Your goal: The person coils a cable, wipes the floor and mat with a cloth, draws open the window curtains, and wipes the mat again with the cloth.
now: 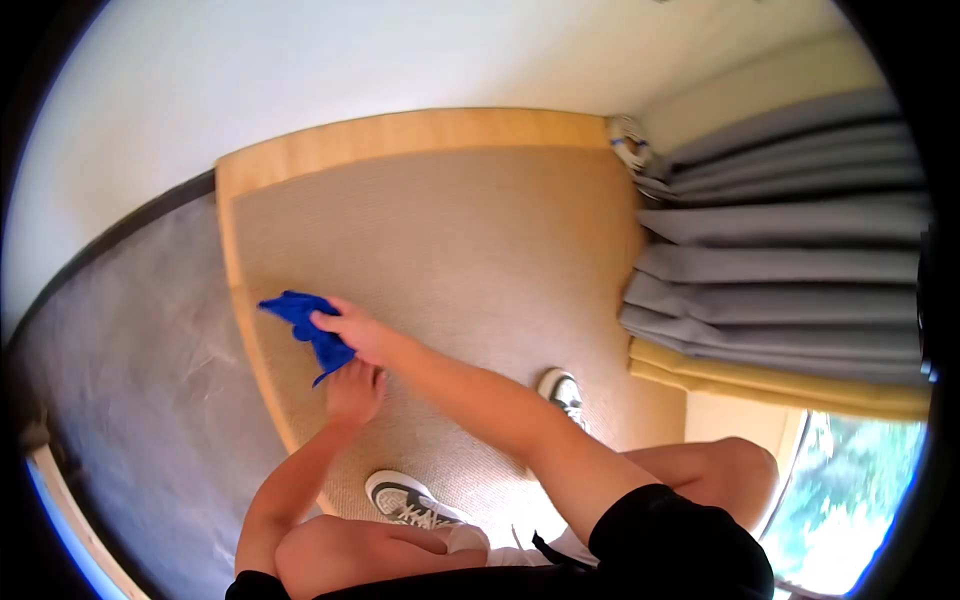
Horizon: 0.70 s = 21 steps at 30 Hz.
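Observation:
A crumpled bright blue cloth [322, 345] is held up over the carpet, close to the wooden edging strip. My right hand [358, 330] pinches its right side, the thumb lying over the fabric. Just below, my left hand [355, 390] has its fingers curled at the cloth's lower end; the fingertips are partly hidden there. Loose corners of the cloth stick out to the left and hang down beside my left hand.
Beige carpet [450, 230] is bordered by a light wood strip [420, 130], with a grey floor [130, 380] to the left. Grey curtains [780, 270] hang at the right, near a coiled cable [630, 145]. My shoes [405, 498] are planted on the carpet.

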Tool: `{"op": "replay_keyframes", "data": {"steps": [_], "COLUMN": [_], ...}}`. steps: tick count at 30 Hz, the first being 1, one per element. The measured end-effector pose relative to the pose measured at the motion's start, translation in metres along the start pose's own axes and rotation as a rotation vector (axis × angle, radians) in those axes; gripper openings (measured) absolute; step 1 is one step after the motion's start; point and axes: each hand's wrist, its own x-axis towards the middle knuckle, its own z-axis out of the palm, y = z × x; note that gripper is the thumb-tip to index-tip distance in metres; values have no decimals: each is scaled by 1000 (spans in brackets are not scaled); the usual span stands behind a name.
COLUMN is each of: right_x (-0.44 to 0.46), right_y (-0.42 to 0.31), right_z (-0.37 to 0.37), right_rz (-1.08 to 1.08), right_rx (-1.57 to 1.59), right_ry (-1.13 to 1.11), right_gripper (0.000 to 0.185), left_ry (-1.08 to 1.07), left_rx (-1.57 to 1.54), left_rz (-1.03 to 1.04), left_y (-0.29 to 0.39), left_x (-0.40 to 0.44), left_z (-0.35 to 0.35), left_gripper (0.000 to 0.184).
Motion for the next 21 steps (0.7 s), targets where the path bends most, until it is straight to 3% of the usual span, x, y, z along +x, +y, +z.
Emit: {"op": "replay_keyframes", "data": {"steps": [2, 4, 6, 8, 10, 12, 13, 15, 17, 18, 21], "right_x": [-47, -93, -139, -182, -237, -289, -305, -334, -358, -363, -361], "right_y": [-38, -76, -112, -136, -157, -177, -181, -186, -196, -197, -188], "right_z": [-58, -118, -170, -237, -290, -334, -368, -418, -457, -484, -576], "right_rz": [76, 58, 48, 37, 47, 50, 5, -59, -79, -192, -408], "right_rx": [127, 187, 68, -81, -281, -384, -428, -456, -449, -422, -280], "right_ry": [158, 173, 408, 485, 602, 685, 801, 1007, 1079, 1157, 1344], "right_gripper": [45, 46, 44, 42, 40, 39, 42, 46, 48, 50, 53], "left_ry": [540, 543, 441, 377, 306, 138, 143, -50, -60, -59, 189], "left_rx": [341, 323, 300, 266, 234, 421, 434, 474, 462, 454, 521], "left_rz": [285, 334, 274, 258, 232, 281, 280, 263, 221, 185, 91], "left_y": [-14, -10, -13, -4, 24, 58, 78, 126, 155, 167, 224], "left_x": [3, 1, 6, 8, 5, -4, -4, -5, 25, 43, 93], "left_z": [24, 17, 18, 1, -19, -45, -56, -62, -33, -16, 56], "left_gripper": [70, 68, 67, 66, 66, 67, 67, 68, 69, 70, 78]}}
